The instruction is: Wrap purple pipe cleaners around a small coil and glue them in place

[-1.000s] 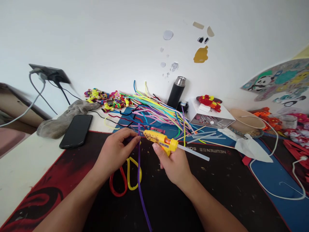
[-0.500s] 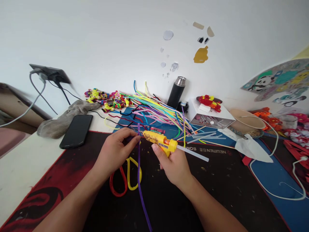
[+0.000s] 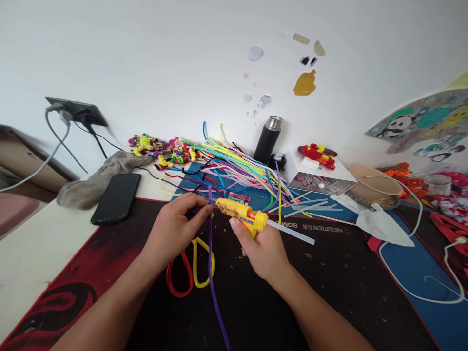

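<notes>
My right hand [image 3: 263, 251] grips a yellow glue gun [image 3: 239, 211] with a clear glue stick [image 3: 290, 233] sticking out of its back. The gun's nozzle points left and meets a purple pipe cleaner [image 3: 211, 263]. My left hand [image 3: 176, 226] pinches that purple pipe cleaner near its top, right at the nozzle. The pipe cleaner hangs down over the dark mat toward the lower edge. Below my left hand lie a red loop [image 3: 179, 278] and a yellow loop [image 3: 203, 263] of pipe cleaner, joined to the purple one.
A heap of coloured pipe cleaners [image 3: 237, 170] lies behind the hands. A black phone [image 3: 117, 197] and grey cloth [image 3: 98, 180] sit at the left. A black flask [image 3: 268, 140], a white box [image 3: 318, 175], a bowl [image 3: 373, 187] and a white cable [image 3: 417, 273] stand to the right.
The glue gun and my right hand have shifted very slightly left and down. My left hand holds the same pinch.
</notes>
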A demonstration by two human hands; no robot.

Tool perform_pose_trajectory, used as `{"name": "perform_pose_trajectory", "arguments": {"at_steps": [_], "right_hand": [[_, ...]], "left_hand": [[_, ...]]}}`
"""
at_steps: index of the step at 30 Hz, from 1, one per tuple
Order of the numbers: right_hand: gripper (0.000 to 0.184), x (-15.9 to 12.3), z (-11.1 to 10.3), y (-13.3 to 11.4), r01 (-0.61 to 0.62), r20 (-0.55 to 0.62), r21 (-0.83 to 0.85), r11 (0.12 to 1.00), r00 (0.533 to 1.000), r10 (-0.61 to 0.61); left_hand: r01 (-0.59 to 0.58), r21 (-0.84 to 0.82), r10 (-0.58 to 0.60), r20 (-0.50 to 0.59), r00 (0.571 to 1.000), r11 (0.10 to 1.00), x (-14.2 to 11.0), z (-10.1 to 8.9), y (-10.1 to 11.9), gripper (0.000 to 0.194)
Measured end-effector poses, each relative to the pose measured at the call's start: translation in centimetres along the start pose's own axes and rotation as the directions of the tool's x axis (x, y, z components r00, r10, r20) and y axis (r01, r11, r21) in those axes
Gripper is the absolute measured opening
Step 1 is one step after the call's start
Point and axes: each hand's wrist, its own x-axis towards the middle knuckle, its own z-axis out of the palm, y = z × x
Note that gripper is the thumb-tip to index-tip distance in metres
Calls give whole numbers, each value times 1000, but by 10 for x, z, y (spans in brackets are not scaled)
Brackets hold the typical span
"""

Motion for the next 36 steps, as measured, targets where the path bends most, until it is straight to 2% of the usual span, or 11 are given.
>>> {"name": "perform_pose_trajectory", "arguments": {"at_steps": [19,23,26,29,32,34,36], "right_hand": [[45,4,1,6,-6,16,-26,1000,1000,7],[46,9,0,7,-31,36,-116,993,999,35],[39,12,-1,10,-14,61,-228,974,998,29],[31,13,-1,12,79,152,-353,932,988,-26],[35,12,-2,11,173,245,-455,874,967,-64],[35,11,-2,10,235,293,-487,841,951,-96],[34,11,-2,9,276,336,-507,817,936,-108]], "left_hand": [[7,5,-7,29,1000,1000,0,1,-3,22],[36,22,-37,28,999,999,1,-1,-5,23],[80,-2,-80,-31,996,997,2,-4,-4,23],[146,-82,-151,-66,986,986,3,-7,-2,24],[199,-229,-218,-60,974,953,4,-9,-5,26],[246,-381,-276,-25,961,891,6,-11,-9,27],[292,-546,-335,23,942,786,8,-14,-12,31]]}}
